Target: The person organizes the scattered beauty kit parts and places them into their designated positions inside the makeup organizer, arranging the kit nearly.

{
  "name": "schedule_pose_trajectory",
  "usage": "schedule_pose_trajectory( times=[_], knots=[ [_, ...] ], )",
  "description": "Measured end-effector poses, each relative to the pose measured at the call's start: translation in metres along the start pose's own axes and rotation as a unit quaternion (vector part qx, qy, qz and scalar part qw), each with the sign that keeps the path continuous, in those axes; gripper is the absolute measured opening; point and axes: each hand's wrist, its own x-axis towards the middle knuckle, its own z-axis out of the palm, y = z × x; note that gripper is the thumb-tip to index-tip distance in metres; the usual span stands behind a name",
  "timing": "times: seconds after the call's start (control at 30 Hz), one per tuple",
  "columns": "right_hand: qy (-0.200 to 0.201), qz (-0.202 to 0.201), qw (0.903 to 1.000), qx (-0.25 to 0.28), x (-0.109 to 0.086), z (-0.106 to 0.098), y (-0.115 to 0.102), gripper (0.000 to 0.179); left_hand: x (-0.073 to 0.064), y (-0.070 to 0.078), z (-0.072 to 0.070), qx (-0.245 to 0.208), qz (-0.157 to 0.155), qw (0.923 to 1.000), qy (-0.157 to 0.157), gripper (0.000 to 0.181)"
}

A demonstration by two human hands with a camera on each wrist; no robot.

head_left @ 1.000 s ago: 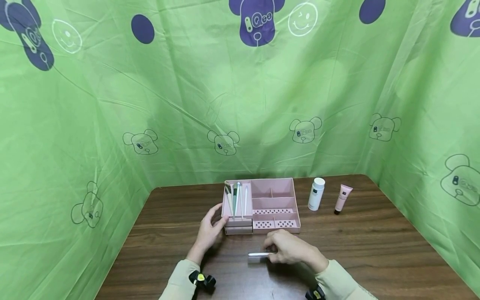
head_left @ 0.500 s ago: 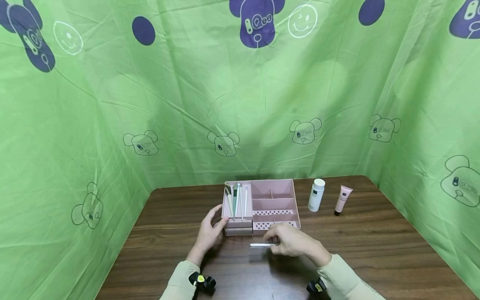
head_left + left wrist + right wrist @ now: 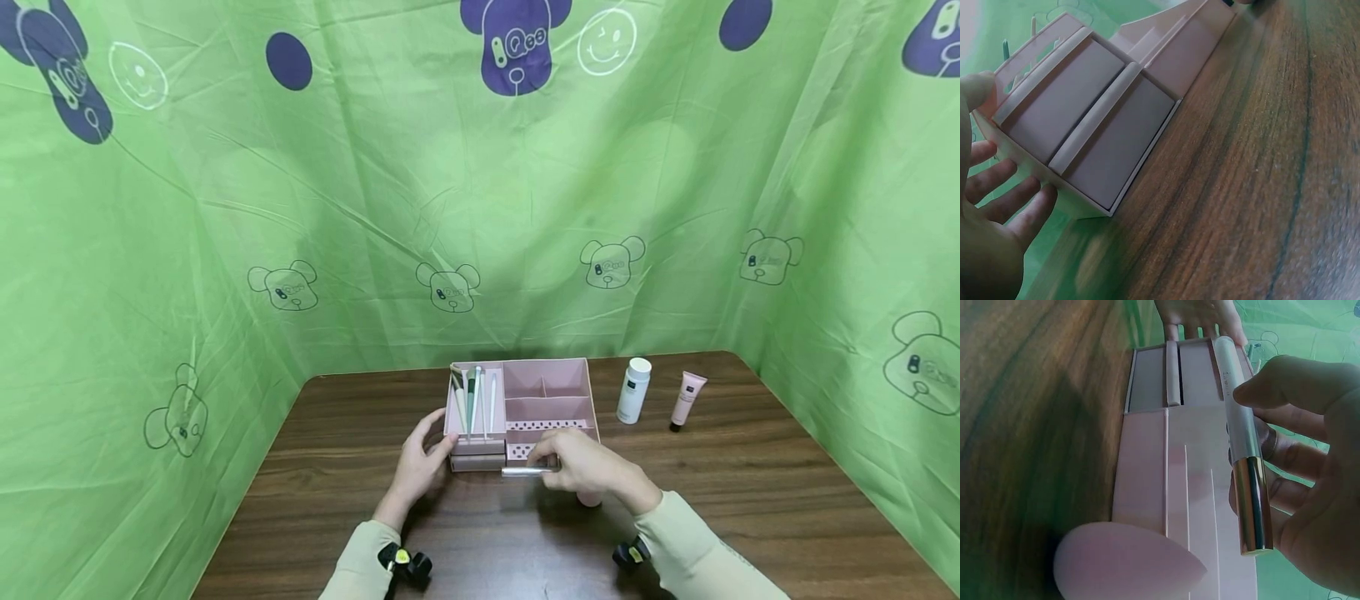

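My right hand (image 3: 585, 468) pinches a slim silver tube with a gold end (image 3: 1247, 456) between thumb and fingers. It is over the front edge of a pink cosmetics organizer (image 3: 551, 375). The tube lies roughly sideways, apart from the table. At the organizer's left front corner, my left hand (image 3: 418, 460) rests its fingertips (image 3: 1035, 206) along the outer side, with the thumb at the top edge. Several makeup brushes (image 3: 472, 400) lie in the left top tray. Two shut drawers (image 3: 1110, 137) sit below it. The right compartments are partly hidden by my right hand.
A pink egg-shaped makeup sponge (image 3: 1122, 562) stands in front of the organizer, partly under my right wrist in the head view. To the right stand a white bottle (image 3: 633, 392) and a pink tube (image 3: 686, 402). Green cloth (image 3: 360, 208) encloses the wooden table (image 3: 315, 483).
My right hand has carried the silver tube away from me, from the table before the organizer to its front edge. The sponge has come into sight below the hand. My left hand stays put.
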Motion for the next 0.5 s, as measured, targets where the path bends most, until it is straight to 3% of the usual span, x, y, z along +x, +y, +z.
schedule_pose_trajectory(
  times=[0.5],
  knots=[
    [0.038, 0.032, 0.9988, -0.003, 0.012, -0.016, 0.012, 0.026, 0.000, -0.002, 0.000, -0.004, 0.002, 1.0000, 0.000, 0.055]
  ],
)
